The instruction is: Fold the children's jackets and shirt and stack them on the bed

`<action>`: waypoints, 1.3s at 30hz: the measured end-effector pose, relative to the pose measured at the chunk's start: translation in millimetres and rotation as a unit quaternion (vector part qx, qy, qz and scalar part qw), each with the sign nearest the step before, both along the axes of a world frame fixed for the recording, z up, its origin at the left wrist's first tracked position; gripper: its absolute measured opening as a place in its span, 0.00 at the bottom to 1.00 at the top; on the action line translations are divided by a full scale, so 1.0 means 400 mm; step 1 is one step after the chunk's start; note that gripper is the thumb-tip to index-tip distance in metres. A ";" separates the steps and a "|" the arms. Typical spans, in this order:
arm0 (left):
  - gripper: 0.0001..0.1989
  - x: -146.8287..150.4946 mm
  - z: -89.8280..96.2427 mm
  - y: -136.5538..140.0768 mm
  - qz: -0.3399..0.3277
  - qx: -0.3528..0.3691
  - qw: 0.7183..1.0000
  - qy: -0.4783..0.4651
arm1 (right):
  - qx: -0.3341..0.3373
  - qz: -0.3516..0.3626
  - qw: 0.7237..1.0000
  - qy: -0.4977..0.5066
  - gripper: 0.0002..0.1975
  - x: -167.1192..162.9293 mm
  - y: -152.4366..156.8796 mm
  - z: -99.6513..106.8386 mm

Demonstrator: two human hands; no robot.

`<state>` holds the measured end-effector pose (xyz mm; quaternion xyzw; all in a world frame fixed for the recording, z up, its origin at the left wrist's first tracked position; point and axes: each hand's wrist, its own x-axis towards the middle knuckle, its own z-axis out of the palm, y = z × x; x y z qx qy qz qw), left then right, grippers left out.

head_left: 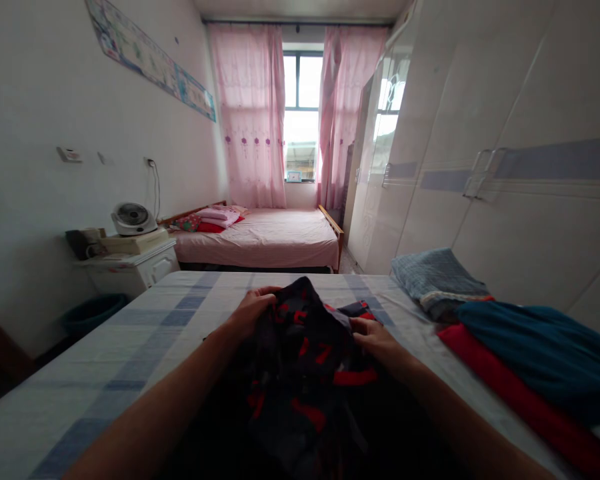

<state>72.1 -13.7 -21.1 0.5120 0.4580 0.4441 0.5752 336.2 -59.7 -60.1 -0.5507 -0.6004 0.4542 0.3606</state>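
A black garment (305, 373) with red and grey patterning hangs bunched in front of me, over the near part of the bed. My left hand (255, 307) pinches its upper left edge, fingers closed on the cloth. On the other side, my right hand (375, 337) grips the garment's right edge between thumb and fingers. The cloth peaks between the two hands and drops toward my body, where its lower part is dark and hard to make out. Which kind of garment it is, I cannot tell.
Under the garment spreads a white and blue striped bedsheet (150, 347). To the right lie folded clothes: a grey-blue one (435, 277), a teal one (540, 353) and a red one (500, 380). Beyond stand a pink bed (290, 233), a nightstand with a fan (133, 219), and white wardrobes (480, 100).
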 end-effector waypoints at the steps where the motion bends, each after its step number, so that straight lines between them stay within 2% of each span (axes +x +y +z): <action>1: 0.14 -0.019 0.017 -0.029 -0.025 0.008 1.000 0.001 | 0.016 0.027 0.999 0.017 0.19 -0.002 -0.014 0.012; 3: 0.12 -0.075 0.055 -0.109 -0.120 0.045 0.991 0.045 | 0.042 0.076 0.995 0.040 0.15 0.005 -0.055 0.035; 4: 0.11 -0.109 0.072 -0.156 -0.211 0.079 0.970 0.092 | 0.046 0.093 0.994 0.038 0.14 0.015 -0.079 0.042; 6: 0.19 -0.179 0.094 -0.246 -0.349 0.109 0.913 0.181 | 0.046 0.099 0.994 0.002 0.13 0.048 -0.129 0.047; 7: 0.25 -0.211 0.094 -0.282 -0.376 0.098 0.900 0.200 | 0.055 0.083 0.995 -0.027 0.13 0.069 -0.150 0.043; 9: 0.30 -0.261 0.069 -0.329 -0.331 0.041 0.918 0.217 | 0.074 0.015 0.993 -0.096 0.14 0.114 -0.184 0.024; 11: 0.28 -0.287 0.019 -0.339 -0.199 -0.030 0.950 0.240 | 0.058 -0.049 0.985 -0.157 0.17 0.149 -0.204 -0.005; 13: 0.27 -0.286 -0.037 -0.327 -0.077 -0.095 0.957 0.265 | -0.009 -0.052 0.982 -0.182 0.23 0.164 -0.219 -0.035; 14: 0.28 -0.278 -0.059 -0.319 -0.050 -0.115 0.955 0.269 | -0.053 -0.036 0.982 -0.180 0.26 0.161 -0.226 -0.046; 15: 0.28 -0.265 -0.077 -0.314 -0.048 -0.125 0.954 0.268 | -0.095 -0.019 0.980 -0.172 0.29 0.151 -0.235 -0.054; 17: 0.28 -0.231 -0.091 -0.313 -0.094 -0.114 0.952 0.266 | -0.163 0.011 0.976 -0.143 0.34 0.116 -0.254 -0.059; 19: 0.28 -0.192 -0.085 -0.323 -0.150 -0.077 0.945 0.279 | -0.198 0.033 0.973 -0.111 0.36 0.072 -0.272 -0.052; 21: 0.27 -0.158 -0.068 -0.337 -0.178 -0.055 0.938 0.293 | -0.210 0.043 0.972 -0.097 0.34 0.034 -0.287 -0.037; 26: 0.15 -0.118 -0.031 -0.337 -0.210 -0.062 0.951 0.218 | -0.147 0.105 0.984 0.015 0.20 -0.012 -0.300 0.036; 30: 0.16 -0.123 0.030 -0.279 -0.156 -0.068 0.976 0.133 | -0.143 0.107 0.975 0.134 0.16 -0.024 -0.245 0.115; 32: 0.16 -0.125 0.078 -0.242 -0.085 -0.010 0.989 0.120 | -0.093 0.101 0.973 0.187 0.15 -0.023 -0.190 0.143; 33: 0.15 -0.125 0.102 -0.225 -0.041 0.044 0.991 0.122 | -0.048 0.089 0.974 0.203 0.15 -0.022 -0.162 0.151; 35: 0.11 -0.126 0.136 -0.205 0.047 0.170 0.976 0.131 | 0.058 0.034 0.978 0.195 0.13 -0.018 -0.120 0.155; 37: 0.06 -0.134 0.132 -0.212 0.096 0.266 0.949 0.137 | 0.139 -0.026 0.980 0.140 0.11 -0.015 -0.112 0.143; 39: 0.06 -0.153 0.080 -0.246 0.080 0.291 0.942 0.150 | 0.169 -0.021 0.983 0.061 0.10 -0.011 -0.144 0.111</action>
